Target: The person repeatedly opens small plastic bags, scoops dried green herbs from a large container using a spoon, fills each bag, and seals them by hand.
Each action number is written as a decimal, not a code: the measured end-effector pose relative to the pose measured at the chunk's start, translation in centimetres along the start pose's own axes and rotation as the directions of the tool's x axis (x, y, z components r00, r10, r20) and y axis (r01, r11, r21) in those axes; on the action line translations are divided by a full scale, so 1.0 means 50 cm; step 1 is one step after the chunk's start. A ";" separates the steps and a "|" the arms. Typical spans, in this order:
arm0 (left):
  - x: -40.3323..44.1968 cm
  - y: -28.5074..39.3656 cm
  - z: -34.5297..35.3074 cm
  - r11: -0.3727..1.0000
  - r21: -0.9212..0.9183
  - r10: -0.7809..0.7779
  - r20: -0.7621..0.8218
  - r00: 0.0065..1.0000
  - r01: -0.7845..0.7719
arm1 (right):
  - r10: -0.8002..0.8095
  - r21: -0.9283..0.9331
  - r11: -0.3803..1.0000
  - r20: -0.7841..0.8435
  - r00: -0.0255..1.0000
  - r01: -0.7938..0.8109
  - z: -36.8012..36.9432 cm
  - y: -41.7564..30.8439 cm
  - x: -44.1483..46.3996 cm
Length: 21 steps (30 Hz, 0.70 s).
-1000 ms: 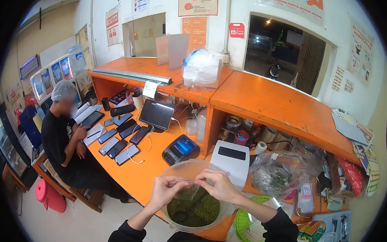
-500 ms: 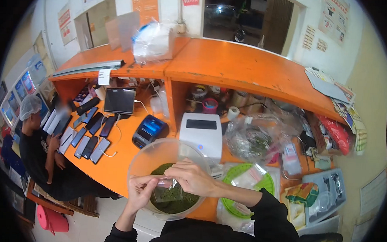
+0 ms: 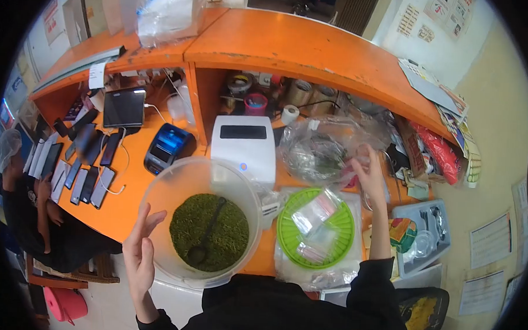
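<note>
My left hand [image 3: 140, 251] is open beside the left rim of a large translucent plastic tub [image 3: 250, 246], its fingers apart. Inside the tub lies a heap of green dried leaf flakes [image 3: 229, 236], with a dark spoon [image 3: 209, 233] resting on it. My right hand [image 3: 369, 174] is raised at the right side of a large crumpled clear plastic bag [image 3: 314, 149] with green contents. Its fingers are bent and look apart, with nothing visible between them. A green round tray [image 3: 345, 243] bearing small clear plastic packets [image 3: 316, 213] stands right of the tub.
A white label printer [image 3: 244, 152] and a card terminal [image 3: 168, 149] stand behind the tub. Several phones [image 3: 103, 185] lie to the left, near a seated person [image 3: 27, 215] in a hair net. A grey-blue bin [image 3: 432, 246] with cutlery is at right. An orange shelf [image 3: 291, 41] overhangs the back.
My hands have parted: the right swung right to the large clear bag, the left dropped beside the tub. The small clear bag they held over the tub is no longer between them. The view shifted right.
</note>
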State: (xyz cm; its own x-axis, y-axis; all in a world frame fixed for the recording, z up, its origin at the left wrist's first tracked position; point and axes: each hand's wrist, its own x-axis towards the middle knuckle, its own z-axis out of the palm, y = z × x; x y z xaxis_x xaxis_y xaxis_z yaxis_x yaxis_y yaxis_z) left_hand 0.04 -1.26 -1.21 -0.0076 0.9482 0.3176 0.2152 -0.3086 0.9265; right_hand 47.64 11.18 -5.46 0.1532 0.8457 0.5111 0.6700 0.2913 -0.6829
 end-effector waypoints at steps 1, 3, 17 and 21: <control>-0.003 0.000 0.002 1.000 0.005 -0.011 0.008 1.000 0.011 | 0.146 0.159 0.973 0.127 0.981 -0.165 -0.013 -0.009 -0.032; -0.005 0.002 0.006 0.999 0.016 -0.028 0.023 0.999 0.028 | 0.195 -0.077 0.981 0.465 0.864 -0.180 -0.025 0.066 -0.097; 0.019 0.001 0.028 0.999 0.051 -0.003 0.112 0.994 -0.003 | 0.192 -0.469 0.880 0.490 0.850 0.071 -0.034 0.064 -0.208; 0.017 0.022 0.035 0.995 0.095 -0.003 0.201 0.980 -0.016 | 0.175 -0.112 0.984 0.512 0.841 -0.137 -0.031 -0.114 -0.103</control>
State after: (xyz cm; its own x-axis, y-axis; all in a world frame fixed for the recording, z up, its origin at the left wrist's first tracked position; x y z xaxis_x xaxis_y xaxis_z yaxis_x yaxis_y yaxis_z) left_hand 1.97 -0.66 -0.28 0.1883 0.9450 0.2675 0.3075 -0.3154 0.8977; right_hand 44.15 4.49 -3.38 -0.1252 0.9912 0.0432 0.7196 0.1207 -0.6839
